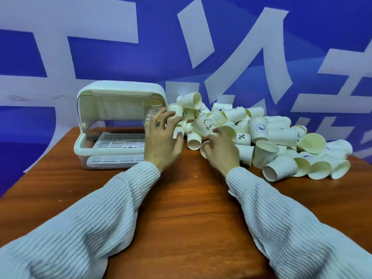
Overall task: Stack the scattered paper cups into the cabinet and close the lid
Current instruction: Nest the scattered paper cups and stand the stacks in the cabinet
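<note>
I see my right grip [219, 150] clamped on a white paper cup [203, 148] (lying sideways) near the pile; my left grip [163, 137] hovers spread apart beside the open white plastic cabinet [120, 125].

My sleeves [104, 214] are a soft, ribbed knit cloth, pale and matt, and they lie over a tabletop [187, 208] of reddish-brown wood with a visible grain and a smooth, faintly shiny finish. The cabinet [120, 93] looks like smooth cream-white plastic with a slight gloss, its slotted trays [118, 140] the same hard plastic. The paper cups [281, 137] are thin matt white paper with small dark printed marks outside and plain cream inside, and the wall [100, 47] behind is a smooth blue and white printed sheet.
</note>
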Demonstrator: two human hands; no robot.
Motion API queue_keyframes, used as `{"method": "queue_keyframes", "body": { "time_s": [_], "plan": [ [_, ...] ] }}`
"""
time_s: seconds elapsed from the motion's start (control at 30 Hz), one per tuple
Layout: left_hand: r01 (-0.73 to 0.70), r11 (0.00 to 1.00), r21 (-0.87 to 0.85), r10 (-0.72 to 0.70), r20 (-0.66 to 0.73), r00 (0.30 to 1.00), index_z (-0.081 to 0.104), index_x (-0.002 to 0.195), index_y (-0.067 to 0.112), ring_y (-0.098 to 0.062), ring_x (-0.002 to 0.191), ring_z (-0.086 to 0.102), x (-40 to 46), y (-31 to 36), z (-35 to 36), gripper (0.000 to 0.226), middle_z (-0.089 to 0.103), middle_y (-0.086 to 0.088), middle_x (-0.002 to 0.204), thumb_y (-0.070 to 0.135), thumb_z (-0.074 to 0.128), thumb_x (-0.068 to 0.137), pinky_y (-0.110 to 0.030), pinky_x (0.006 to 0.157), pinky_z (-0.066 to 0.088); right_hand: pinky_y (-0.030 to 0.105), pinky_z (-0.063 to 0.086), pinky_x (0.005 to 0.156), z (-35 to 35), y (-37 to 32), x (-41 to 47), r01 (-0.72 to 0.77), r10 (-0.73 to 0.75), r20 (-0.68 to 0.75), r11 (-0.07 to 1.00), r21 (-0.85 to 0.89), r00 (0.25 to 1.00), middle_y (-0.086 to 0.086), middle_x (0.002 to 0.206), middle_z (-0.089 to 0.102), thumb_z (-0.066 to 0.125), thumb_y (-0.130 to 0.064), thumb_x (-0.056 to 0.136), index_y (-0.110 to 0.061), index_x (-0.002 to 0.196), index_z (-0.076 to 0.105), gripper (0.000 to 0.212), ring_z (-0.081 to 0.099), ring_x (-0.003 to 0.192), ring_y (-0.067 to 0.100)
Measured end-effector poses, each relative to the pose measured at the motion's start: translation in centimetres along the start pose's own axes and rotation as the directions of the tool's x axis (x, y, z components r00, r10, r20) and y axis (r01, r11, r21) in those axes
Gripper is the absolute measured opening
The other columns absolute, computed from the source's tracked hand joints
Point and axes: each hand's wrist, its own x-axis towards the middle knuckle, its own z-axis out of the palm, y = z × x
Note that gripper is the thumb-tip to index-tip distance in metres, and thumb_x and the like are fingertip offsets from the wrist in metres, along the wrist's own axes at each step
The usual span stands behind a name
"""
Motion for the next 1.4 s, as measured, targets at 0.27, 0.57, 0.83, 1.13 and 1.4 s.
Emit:
{"method": "queue_keyframes", "body": {
  "time_s": [0.27, 0.57, 0.83, 1.13, 1.4],
  "plan": [
    [0.160, 0.972, -0.171, -0.103, 0.298, 0.949, 0.064, 0.128, 0.015, -0.029, 0.130, 0.048, -6.6, 3.5, 2.1, 0.041, 0.053, -0.008, 0.136, 0.021, 0.062, 0.087, -0.050, 0.110, 0.040, 0.039, 0.040, 0.064, 1.0, 1.8, -0.7, -0.019, 0.039, 0.073, 0.967, -0.253, 0.997, 0.009, 0.145, 0.050, 0.054, -0.020, 0.095, -0.019, 0.114, 0.064, 0.021, 0.066, 0.095, 0.038],
    [0.188, 0.971, -0.145, -0.092, 0.499, 0.861, 0.013, 0.161, 0.033, -0.024, 0.142, 0.037, -6.2, 3.2, 2.1, 0.109, 0.037, -0.004, 0.156, 0.040, 0.081, 0.075, -0.039, 0.117, 0.029, 0.038, 0.049, 0.074, -1.2, 1.2, -3.0, 0.067, -0.101, 0.154, 0.975, 0.211, 0.983, -0.012, 0.085, 0.062, 0.059, -0.029, 0.080, -0.030, 0.089, 0.066, 0.012, 0.061, 0.085, 0.017],
    [0.297, 0.937, -0.185, -0.183, 0.466, 0.866, 0.030, 0.154, 0.028, -0.022, 0.132, 0.049, -6.4, 3.4, 2.0, 0.088, 0.049, -0.001, 0.145, 0.052, 0.073, 0.081, -0.037, 0.103, 0.044, 0.041, 0.049, 0.094, -2.0, 1.1, 0.2, 0.055, -0.053, -0.044, 0.996, 0.067, 0.998, -0.003, 0.128, 0.063, 0.056, -0.020, 0.093, -0.025, 0.120, 0.068, 0.029, 0.056, 0.119, 0.023],
    [0.334, 0.919, -0.210, -0.215, 0.444, 0.870, 0.027, 0.152, 0.034, -0.023, 0.128, 0.051, -6.4, 3.4, 1.7, 0.087, 0.049, 0.000, 0.142, 0.055, 0.072, 0.081, -0.036, 0.099, 0.044, 0.045, 0.041, 0.103, -1.3, 0.5, 4.2, 0.041, -0.015, 0.123, 0.977, -0.209, 0.992, 0.012, 0.132, 0.061, 0.056, -0.029, 0.096, -0.018, 0.142, 0.058, 0.047, 0.053, 0.123, 0.036],
    [0.431, 0.828, -0.359, -0.372, 0.224, 0.901, 0.025, 0.152, 0.032, -0.023, 0.134, 0.048, -5.0, 3.7, -0.2, 0.093, 0.048, -0.001, 0.147, 0.054, 0.074, 0.076, -0.039, 0.109, 0.043, 0.041, 0.049, 0.083, -3.2, -1.5, 2.5, 0.125, -0.095, -0.128, 0.958, 0.258, 0.987, -0.001, 0.089, 0.067, 0.059, -0.030, 0.090, -0.018, 0.091, 0.072, 0.018, 0.059, 0.090, 0.021]
  ]
}}
